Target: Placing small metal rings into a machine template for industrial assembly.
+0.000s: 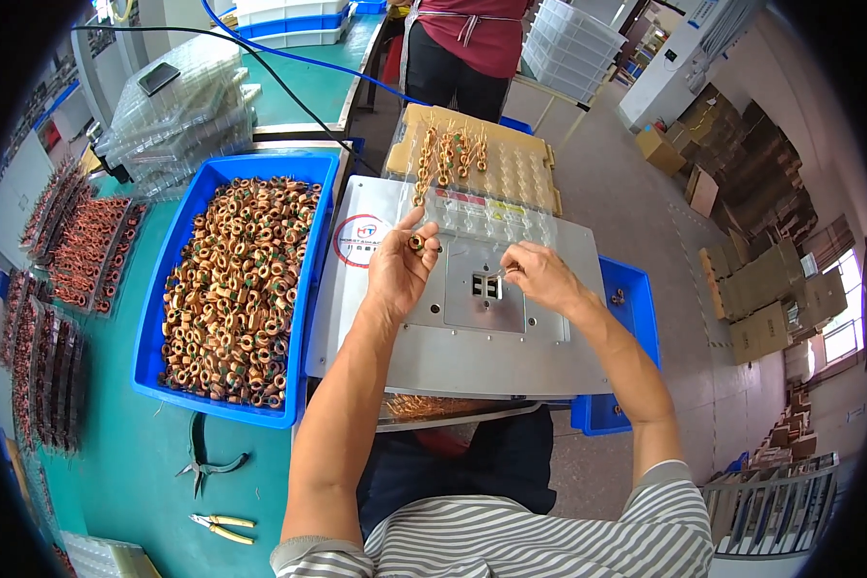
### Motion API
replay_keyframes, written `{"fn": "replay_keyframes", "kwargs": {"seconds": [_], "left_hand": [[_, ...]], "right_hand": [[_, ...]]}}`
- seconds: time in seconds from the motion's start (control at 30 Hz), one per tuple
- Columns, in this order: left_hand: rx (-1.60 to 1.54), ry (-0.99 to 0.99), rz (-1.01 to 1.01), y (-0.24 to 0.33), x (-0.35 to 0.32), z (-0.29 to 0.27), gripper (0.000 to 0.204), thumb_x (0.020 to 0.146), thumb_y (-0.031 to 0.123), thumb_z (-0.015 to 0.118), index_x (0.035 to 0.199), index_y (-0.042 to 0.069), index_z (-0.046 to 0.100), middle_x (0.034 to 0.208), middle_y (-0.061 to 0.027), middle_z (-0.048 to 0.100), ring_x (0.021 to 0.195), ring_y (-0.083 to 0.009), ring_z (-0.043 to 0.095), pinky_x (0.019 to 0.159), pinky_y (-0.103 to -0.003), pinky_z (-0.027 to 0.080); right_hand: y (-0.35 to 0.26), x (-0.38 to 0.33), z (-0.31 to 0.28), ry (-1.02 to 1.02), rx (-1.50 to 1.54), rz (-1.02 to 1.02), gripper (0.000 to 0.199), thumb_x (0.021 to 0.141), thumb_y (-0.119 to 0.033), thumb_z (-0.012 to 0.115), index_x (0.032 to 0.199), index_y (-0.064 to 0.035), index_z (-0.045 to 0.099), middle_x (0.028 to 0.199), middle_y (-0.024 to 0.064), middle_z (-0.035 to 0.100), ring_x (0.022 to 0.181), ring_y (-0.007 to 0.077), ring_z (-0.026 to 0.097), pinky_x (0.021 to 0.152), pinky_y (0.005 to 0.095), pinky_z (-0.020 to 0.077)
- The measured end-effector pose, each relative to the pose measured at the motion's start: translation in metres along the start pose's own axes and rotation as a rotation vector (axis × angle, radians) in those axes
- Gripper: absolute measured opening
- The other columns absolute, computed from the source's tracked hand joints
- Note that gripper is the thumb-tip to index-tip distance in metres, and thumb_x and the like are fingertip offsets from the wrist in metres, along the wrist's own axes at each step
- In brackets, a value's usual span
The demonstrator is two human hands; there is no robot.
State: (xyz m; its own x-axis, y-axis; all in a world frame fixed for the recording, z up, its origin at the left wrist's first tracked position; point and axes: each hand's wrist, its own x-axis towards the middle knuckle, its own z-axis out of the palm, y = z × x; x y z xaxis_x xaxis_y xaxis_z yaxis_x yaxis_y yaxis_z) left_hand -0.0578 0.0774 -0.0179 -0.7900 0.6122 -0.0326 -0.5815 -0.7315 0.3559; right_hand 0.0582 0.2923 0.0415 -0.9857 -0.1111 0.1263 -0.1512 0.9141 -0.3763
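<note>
My left hand point(398, 273) is raised over the left side of a flat metal machine top point(414, 361). Its curled fingers hold a small copper-wound ring coil point(416, 243). My right hand point(546, 276) pinches thumb and fingers together at the right edge of a square opening point(486, 287) with dark slots in the machine's centre plate. What sits between those fingertips is too small to make out. Beyond both hands, a clear plastic tray point(511, 178) with moulded pockets holds rows of similar coils point(445, 159) on its left side.
On my left, a blue bin point(303, 385) is heaped with ring coils point(236, 289). Dark-handled pliers point(200, 465) and yellow-handled cutters point(223, 526) lie on the green table point(154, 482). A blue tray point(636, 318) stands right of the machine. Another person point(462, 48) stands beyond it.
</note>
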Motion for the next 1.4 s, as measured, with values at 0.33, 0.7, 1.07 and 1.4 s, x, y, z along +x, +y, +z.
{"fn": "replay_keyframes", "kwargs": {"seconds": [0.33, 0.7, 1.07, 1.4], "left_hand": [[-0.016, -0.013, -0.007, 0.001, 0.001, -0.006, 0.047, 0.092, 0.007, 0.040, 0.138, -0.003, 0.037, 0.098, -0.0139, 0.063, 0.075, -0.0186, 0.061, 0.068, -0.025, 0.054], [0.007, 0.006, -0.010, -0.001, 0.001, -0.006, 0.046, 0.094, 0.009, 0.038, 0.139, -0.001, 0.038, 0.096, -0.0133, 0.064, 0.075, -0.0184, 0.060, 0.068, -0.025, 0.052], [0.020, 0.019, -0.022, -0.002, 0.003, -0.008, 0.044, 0.093, 0.008, 0.038, 0.136, -0.001, 0.041, 0.097, -0.0134, 0.063, 0.075, -0.0192, 0.060, 0.068, -0.026, 0.053], [0.077, 0.050, -0.033, -0.001, 0.002, -0.005, 0.041, 0.097, 0.014, 0.036, 0.136, 0.002, 0.043, 0.097, -0.0103, 0.063, 0.075, -0.0151, 0.060, 0.066, -0.023, 0.052]], "right_hand": [[-0.008, 0.005, 0.003, -0.042, 0.055, 0.088, 0.014, 0.080, -0.005, 0.066, 0.092, 0.0011, 0.064, 0.087, 0.0161, 0.067, 0.084, 0.0294, 0.066, 0.076, 0.0376, 0.0521], [-0.004, 0.015, 0.002, -0.125, 0.143, 0.158, 0.013, 0.082, -0.006, 0.065, 0.093, 0.0017, 0.065, 0.090, 0.0169, 0.069, 0.086, 0.0272, 0.068, 0.077, 0.0361, 0.0525], [-0.001, 0.021, -0.001, -0.196, 0.131, 0.148, 0.013, 0.081, -0.005, 0.065, 0.093, 0.0014, 0.065, 0.089, 0.0168, 0.069, 0.087, 0.0273, 0.067, 0.077, 0.0367, 0.0514], [0.001, 0.031, -0.005, -0.243, 0.129, 0.198, 0.015, 0.082, -0.007, 0.065, 0.094, 0.0021, 0.065, 0.089, 0.0165, 0.071, 0.087, 0.0263, 0.068, 0.077, 0.0357, 0.0515]]}}
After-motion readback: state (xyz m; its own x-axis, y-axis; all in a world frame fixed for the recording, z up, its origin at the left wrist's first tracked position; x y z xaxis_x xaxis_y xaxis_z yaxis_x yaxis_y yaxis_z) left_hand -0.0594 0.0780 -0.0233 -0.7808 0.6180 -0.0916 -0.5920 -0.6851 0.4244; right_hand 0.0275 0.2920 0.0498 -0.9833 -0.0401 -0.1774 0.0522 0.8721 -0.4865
